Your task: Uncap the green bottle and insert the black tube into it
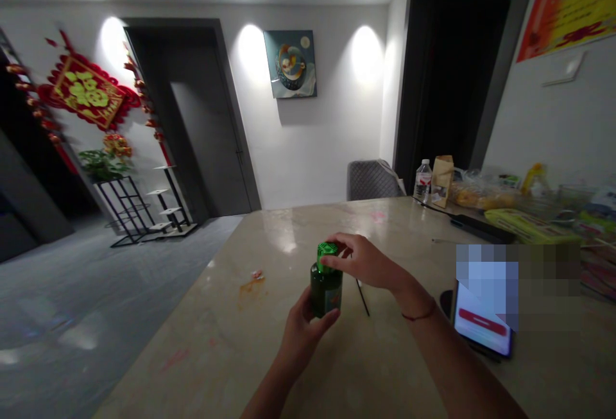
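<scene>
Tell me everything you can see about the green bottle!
The green bottle is dark and shiny, perhaps glass, with a brighter green, patterned cap on top and a label on its front. It is nearly upright over the table, held around its body by the left hand, while the right hand touches the cap. Its contents don't show.

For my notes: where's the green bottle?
In the head view, the green bottle is low, slightly right of centre, left hand around its body, right hand at its cap.
</scene>
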`<state>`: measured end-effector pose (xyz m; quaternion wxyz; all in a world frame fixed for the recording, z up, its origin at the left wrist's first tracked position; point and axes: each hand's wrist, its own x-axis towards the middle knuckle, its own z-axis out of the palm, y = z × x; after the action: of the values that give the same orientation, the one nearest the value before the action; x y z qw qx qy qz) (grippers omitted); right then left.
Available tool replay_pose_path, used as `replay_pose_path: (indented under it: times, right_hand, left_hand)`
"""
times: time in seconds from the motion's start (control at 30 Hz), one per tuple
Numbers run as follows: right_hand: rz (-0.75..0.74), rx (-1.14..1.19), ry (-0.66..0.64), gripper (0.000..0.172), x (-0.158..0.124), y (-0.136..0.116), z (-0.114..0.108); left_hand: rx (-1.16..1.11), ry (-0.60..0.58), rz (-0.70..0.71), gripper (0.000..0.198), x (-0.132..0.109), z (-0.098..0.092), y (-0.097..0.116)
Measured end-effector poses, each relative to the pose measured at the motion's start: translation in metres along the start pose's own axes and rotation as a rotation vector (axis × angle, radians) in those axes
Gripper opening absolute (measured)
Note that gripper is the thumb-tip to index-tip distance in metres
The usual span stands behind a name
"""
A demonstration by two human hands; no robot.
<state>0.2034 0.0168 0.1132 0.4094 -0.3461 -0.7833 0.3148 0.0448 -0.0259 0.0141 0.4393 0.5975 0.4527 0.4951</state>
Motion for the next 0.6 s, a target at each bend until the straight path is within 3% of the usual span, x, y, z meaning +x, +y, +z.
replay_pose_path:
  times: [0.2,0.37,0.47,0.6]
  right_hand:
    - [0.013,-0.07,-0.05,0.032,-0.005,-0.006,-0.009]
    - [0.072,-0.374,0.171,0.045,-0.006,-0.019,-0.002]
    - [0.154,-0.494,0.222,0.04,-0.005,-0.021,0.002]
    - [0.148,-0.467,0.174,0.029,-0.004,-0.017,0.0]
  left_hand:
    - [-0.011,0.016,-0.005,0.059,-0.001,0.002,0.001]
    - [0.001,0.014,-0.018,0.058,-0.001,0.003,0.002]
    - [-0.007,-0.002,-0.022,0.058,-0.002,0.003,0.004]
    - [-0.005,-0.007,-0.029,0.057,-0.003,0.004,0.005]
